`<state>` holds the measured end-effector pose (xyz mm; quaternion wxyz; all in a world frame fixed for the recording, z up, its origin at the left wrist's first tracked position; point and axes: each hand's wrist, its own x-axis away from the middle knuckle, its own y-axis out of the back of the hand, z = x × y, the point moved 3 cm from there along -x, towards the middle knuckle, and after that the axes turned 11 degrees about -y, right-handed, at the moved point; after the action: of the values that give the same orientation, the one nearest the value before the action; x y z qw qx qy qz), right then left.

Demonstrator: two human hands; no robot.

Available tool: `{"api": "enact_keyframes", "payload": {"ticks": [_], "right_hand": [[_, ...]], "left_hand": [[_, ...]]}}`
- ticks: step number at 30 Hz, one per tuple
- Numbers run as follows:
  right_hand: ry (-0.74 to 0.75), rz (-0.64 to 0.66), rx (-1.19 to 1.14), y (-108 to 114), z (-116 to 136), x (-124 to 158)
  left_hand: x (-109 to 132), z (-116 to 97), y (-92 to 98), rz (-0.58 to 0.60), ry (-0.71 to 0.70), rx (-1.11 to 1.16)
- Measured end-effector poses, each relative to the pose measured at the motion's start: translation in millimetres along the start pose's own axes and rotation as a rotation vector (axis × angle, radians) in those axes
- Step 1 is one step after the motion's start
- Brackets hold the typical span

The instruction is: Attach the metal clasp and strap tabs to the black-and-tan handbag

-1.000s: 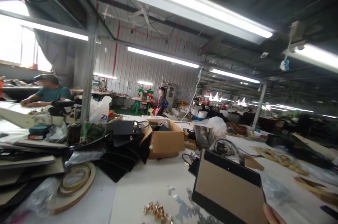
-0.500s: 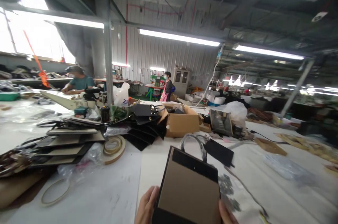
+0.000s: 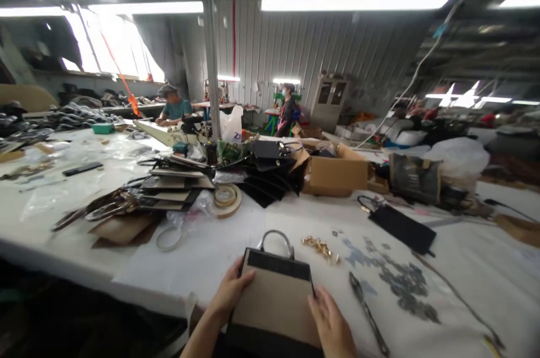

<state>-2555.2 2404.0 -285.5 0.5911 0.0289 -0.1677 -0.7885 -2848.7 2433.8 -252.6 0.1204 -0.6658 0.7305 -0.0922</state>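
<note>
A black-edged handbag panel (image 3: 274, 304) with a taupe middle and a looped handle (image 3: 276, 237) at its top is tilted up in front of me. My left hand (image 3: 231, 293) grips its left edge, thumb on the face. At the right edge my right hand (image 3: 331, 321) has its fingers closed on the panel. Just beyond lie small gold-coloured metal pieces (image 3: 323, 248). To their right are many thin grey pieces (image 3: 409, 285), with a dark slender tool (image 3: 368, 313) nearer to me.
Stacked bag panels (image 3: 171, 183) and tape rolls (image 3: 226, 196) occupy the left middle. Farther back stands an open cardboard box (image 3: 335, 175). A black bag piece (image 3: 403, 228) lies on the right. Two people (image 3: 175, 107) are in the background, one seated and one farther off.
My view has swung left and tilted down, bringing the table front, gold pieces and dark tool into sight. Both hands still hold the panel, which now shows lower and more to the left.
</note>
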Motion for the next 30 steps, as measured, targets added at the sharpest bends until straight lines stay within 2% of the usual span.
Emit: {"api": "enact_keyframes", "payload": {"ticks": [3, 6, 10, 13, 16, 20, 24, 27, 30], "right_hand": [[-0.117, 0.047, -0.008, -6.3, 3.3, -0.4], [-0.195, 0.094, -0.112, -7.3, 25.0, -7.6], [-0.244, 0.298, -0.378, -14.8, 52.5, -7.2], [-0.416, 0.442, -0.535, -23.3, 55.7, -2.6], [-0.491, 0.477, -0.626, -28.5, 49.5, -2.9], [-0.392, 0.412, -0.642, -30.7, 39.4, -6.3], [-0.189, 0.201, -0.564, -28.3, 34.5, -8.4], [-0.041, 0.003, -0.377, -29.9, 33.1, -9.8], [0.069, -0.099, -0.301, -37.6, 31.2, -6.3]], "left_hand": [[4.6, -2.6, -5.2, -0.009, 0.072, 0.096], [6.2, -3.8, -7.0, 0.021, 0.162, 0.167], [8.4, -6.3, -6.4, 0.057, 0.240, 0.199], [10.4, -7.5, -6.6, -0.009, 0.267, 0.186], [11.2, -11.1, -8.8, -0.114, 0.275, 0.161], [14.5, -18.6, -16.9, -0.157, 0.315, 0.163], [18.4, -18.4, -18.5, -0.218, 0.342, 0.102], [9.6, -14.5, -7.4, -0.260, 0.333, -0.002], [-9.3, -16.9, 13.2, -0.176, 0.266, -0.117]]}}
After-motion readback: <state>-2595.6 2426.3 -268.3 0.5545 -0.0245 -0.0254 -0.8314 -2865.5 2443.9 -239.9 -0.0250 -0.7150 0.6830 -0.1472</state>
